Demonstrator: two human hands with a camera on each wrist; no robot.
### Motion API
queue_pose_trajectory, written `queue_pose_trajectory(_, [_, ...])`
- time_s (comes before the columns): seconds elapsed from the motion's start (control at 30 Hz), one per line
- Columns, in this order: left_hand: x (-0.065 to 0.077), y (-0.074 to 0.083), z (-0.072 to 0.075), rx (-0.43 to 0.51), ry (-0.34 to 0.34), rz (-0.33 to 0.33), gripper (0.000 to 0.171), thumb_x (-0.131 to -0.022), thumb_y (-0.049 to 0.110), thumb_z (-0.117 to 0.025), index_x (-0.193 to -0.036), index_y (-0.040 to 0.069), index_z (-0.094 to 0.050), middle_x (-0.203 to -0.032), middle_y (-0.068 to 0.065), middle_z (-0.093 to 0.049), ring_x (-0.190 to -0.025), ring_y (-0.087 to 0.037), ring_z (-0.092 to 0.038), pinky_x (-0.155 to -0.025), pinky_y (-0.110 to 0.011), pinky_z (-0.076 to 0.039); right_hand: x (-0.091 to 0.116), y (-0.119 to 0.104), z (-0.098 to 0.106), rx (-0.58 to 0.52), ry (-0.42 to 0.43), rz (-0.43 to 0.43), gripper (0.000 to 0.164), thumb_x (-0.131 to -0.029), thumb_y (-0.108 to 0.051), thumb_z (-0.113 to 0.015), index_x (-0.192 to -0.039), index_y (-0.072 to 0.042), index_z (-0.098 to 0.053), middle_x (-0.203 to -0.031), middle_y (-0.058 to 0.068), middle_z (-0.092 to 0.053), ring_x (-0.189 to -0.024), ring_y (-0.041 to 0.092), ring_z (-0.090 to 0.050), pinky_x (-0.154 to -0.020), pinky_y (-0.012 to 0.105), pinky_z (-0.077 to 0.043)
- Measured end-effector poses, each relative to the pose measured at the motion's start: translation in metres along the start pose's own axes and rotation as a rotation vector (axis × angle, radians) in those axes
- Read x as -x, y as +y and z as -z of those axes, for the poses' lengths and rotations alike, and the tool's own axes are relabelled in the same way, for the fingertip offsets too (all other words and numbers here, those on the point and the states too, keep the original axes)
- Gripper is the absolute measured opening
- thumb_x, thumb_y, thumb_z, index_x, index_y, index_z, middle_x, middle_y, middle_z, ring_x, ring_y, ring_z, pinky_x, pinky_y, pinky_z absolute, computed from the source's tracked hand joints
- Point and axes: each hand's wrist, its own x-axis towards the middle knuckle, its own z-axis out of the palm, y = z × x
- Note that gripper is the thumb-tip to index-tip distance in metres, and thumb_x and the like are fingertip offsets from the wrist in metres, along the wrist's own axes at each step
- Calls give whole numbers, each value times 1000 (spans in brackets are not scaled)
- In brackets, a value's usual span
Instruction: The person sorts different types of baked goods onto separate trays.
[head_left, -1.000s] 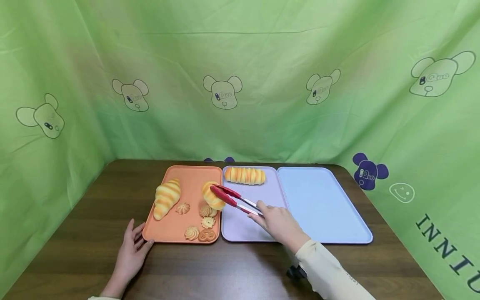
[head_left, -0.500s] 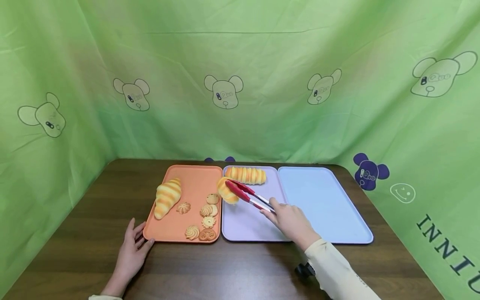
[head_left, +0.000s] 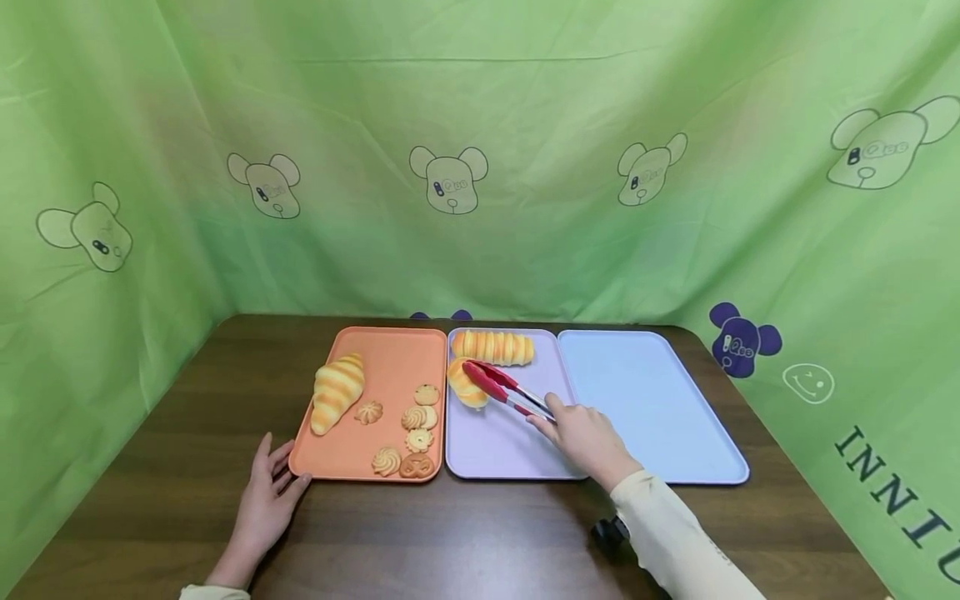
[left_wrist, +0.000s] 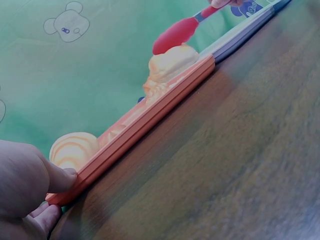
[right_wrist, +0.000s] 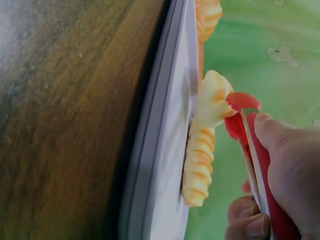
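Observation:
My right hand grips red-handled tongs. Their red tips are at a round yellow-orange bread roll, which is over the left side of the lilac tray. A long ridged bread lies along that tray's far edge, just behind the roll. In the right wrist view the tong tips press on the upper side of the roll. My left hand holds the near left corner of the orange tray, thumb on the rim and fingers below it.
On the orange tray lie a croissant at the left and several cookies, mostly along its right side. A light blue tray adjoins the lilac one. A green curtain hangs behind the wooden table.
My right hand has carried the roll with the tongs rightward from the orange tray to the lilac tray, uncovering a cookie, and lowered it slightly. My left hand has stayed put.

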Motion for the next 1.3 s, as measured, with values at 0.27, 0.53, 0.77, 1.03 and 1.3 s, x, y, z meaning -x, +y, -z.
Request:
queue_pose_trajectory(0.27, [0,0,-1,17,7,-14,86,-96,-8,-59,-152,-14,6,-146,-40,-34,-135,-51,-35,-85,5,-29,-1,3,-7,-4,-22,-21,34,-97,-36,-66,-91,-8,-46,-54,3,-39,-46,27,-45,-41,43,-41])
queue_pose_trajectory(0.53, [-1,0,-1,11,18,-29,85,-95,-10,-59,-151,-15,5,-145,-41,-34,-133,-52,-36,-84,6,-29,0,2,-12,15,-16,-21,35,-96,-37,-67,-92,-8,-48,-53,3,-39,-44,26,-44,-40,43,-41])
queue_pose_trajectory(0.77, [0,2,-2,13,20,-31,85,-94,-11,-59,-151,-16,4,-144,-41,-35,-133,-52,-36,-84,6,-29,2,0,-14,29,5,-30,35,-95,-37,-68,-90,-9,-48,-51,5,-39,-42,28,-45,-38,45,-40])
queue_pose_trajectory(1.03, [0,1,-1,-7,13,-15,85,-95,-8,-60,-151,-15,4,-145,-39,-35,-134,-50,-36,-87,3,-31,3,-2,-15,19,-4,-52,36,-94,-38,-68,-91,-8,-49,-51,4,-39,-42,26,-43,-37,42,-39])
queue_pose_trajectory(1.3, [0,0,0,-17,4,4,86,-96,-6,-60,-152,-14,5,-147,-38,-34,-135,-49,-36,-97,-10,-39,2,-5,-14,11,-34,-85,38,-94,-41,-67,-94,-7,-51,-53,4,-40,-44,24,-41,-38,40,-39])
